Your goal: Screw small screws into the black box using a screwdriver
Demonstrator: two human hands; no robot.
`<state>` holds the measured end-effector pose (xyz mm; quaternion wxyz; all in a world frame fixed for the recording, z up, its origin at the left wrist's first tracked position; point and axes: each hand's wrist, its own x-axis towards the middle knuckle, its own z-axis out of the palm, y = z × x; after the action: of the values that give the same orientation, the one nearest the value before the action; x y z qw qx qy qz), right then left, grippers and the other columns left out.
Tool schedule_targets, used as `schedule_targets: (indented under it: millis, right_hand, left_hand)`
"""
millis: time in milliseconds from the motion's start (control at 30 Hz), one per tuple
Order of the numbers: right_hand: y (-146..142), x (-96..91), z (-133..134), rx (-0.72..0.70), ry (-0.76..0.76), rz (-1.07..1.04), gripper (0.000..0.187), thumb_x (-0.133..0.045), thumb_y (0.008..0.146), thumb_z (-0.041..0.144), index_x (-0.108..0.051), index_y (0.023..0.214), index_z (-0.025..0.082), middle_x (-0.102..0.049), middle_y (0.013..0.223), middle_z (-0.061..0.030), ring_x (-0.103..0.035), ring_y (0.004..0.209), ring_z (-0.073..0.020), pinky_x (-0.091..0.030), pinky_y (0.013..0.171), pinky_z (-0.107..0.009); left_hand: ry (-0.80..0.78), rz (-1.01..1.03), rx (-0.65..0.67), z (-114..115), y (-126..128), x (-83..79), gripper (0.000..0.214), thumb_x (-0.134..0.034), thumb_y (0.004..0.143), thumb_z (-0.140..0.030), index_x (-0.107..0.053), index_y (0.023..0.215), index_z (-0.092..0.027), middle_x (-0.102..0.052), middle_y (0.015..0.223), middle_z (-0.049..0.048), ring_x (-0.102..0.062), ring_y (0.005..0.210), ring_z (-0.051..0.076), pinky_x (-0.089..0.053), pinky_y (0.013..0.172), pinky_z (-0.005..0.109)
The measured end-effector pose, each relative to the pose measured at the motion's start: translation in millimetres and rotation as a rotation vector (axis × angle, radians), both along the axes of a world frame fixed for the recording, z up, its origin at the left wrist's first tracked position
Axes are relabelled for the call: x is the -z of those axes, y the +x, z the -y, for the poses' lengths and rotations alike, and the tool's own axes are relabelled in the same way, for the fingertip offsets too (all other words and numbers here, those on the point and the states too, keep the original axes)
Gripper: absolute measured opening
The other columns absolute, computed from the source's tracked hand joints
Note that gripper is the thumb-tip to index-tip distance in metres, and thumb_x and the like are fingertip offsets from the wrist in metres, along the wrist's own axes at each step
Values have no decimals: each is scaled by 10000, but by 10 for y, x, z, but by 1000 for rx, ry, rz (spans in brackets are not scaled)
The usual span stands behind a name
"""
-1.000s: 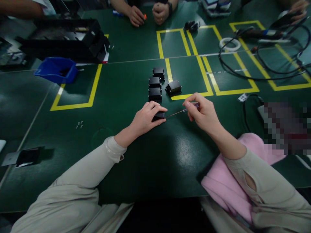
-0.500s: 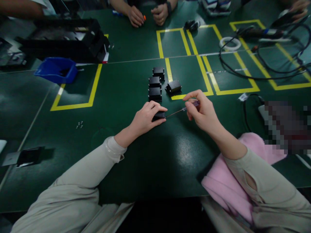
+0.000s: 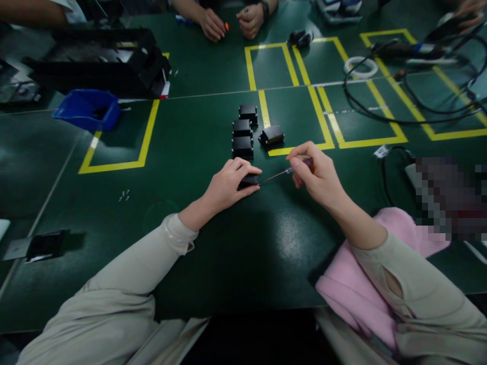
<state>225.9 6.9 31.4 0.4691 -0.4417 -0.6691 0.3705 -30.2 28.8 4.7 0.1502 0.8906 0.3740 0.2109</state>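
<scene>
My left hand [image 3: 232, 183] is closed around a small black box [image 3: 249, 181] on the green table, thumb on the near side and fingers over the far side. In my right hand [image 3: 314, 170] is a screwdriver [image 3: 289, 169], gripped by its translucent purplish handle. Its thin shaft slants down to the left, and the tip meets the right end of the box; the exact contact is too small to make out. Just beyond stand more black boxes [image 3: 242, 146] in a column, and another black box [image 3: 272, 136] sits to their right at an angle.
Several small screws [image 3: 124, 195] lie to the left. A blue bin [image 3: 89, 111] stands by a long black housing [image 3: 102, 63]. On the right are a pink cloth [image 3: 353, 289], black cables [image 3: 384, 119] and a white ring [image 3: 360, 67]. Another person's hands [image 3: 249, 23] rest across the table.
My right fingers have shifted slightly around the screwdriver handle. My left hand and the box it holds stay in place.
</scene>
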Motion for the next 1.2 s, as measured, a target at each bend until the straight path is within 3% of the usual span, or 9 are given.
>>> schedule_targets:
  millis: [133,300,467,667,867,1067,1200]
  right_hand:
    - [4,6,2,13,-8,32,208,-594,1010,400,-564,894,230,-475,502,97,-468,382,-72,-313,413,-231]
    - [2,5,-2,-9,6,-6,136,-597,1009,364,-569,988,233,-517,574,90,-514,436,-80,-388,463,-234]
    - [11,-3,-5,1,0,48,231,-596,1012,419,-558,880,232,-470,479,98,-465,378,-77,-316,423,-238]
    - [9,-6,-6,-18,8,-3,112,-590,1010,335,-562,990,229,-520,587,89,-514,436,-75,-388,466,-235]
    - [10,-17,-10,-11,13,59,212,-597,1007,380,-567,868,224,-485,501,90,-484,386,-74,-330,421,-232]
    - [9,-2,-7,-12,20,23,43,-571,1004,270,-556,1014,231,-502,567,101,-509,428,-74,-377,462,-230]
    - [8,-18,-9,-4,-2,46,121,-592,1002,333,-558,944,231,-505,542,98,-505,415,-75,-369,451,-230]
  left_hand:
    - [16,8,5,-6,-2,14,337,-688,967,-349,-625,1268,-213,-612,1200,90,-583,1110,266,-512,930,415]
    - [15,5,7,-13,-9,21,325,-670,978,-362,-630,1277,-241,-604,1208,82,-582,1111,259,-513,931,408]
    - [7,-1,6,-7,-5,1,332,-681,971,-352,-630,1277,-236,-604,1213,85,-582,1118,264,-517,928,411]
    - [14,-8,5,-8,2,-5,342,-705,955,-334,-629,1270,-223,-609,1203,88,-585,1103,266,-519,915,412]
    - [4,-13,6,-5,-2,-13,343,-694,959,-333,-622,1276,-227,-606,1216,89,-584,1118,269,-519,926,417]
    - [-7,-25,-3,-5,4,-24,357,-707,942,-323,-622,1275,-224,-609,1225,92,-585,1124,273,-520,930,423]
    - [-3,-24,-4,-4,-1,-15,349,-700,949,-327,-624,1275,-230,-609,1223,88,-584,1120,269,-520,930,422]
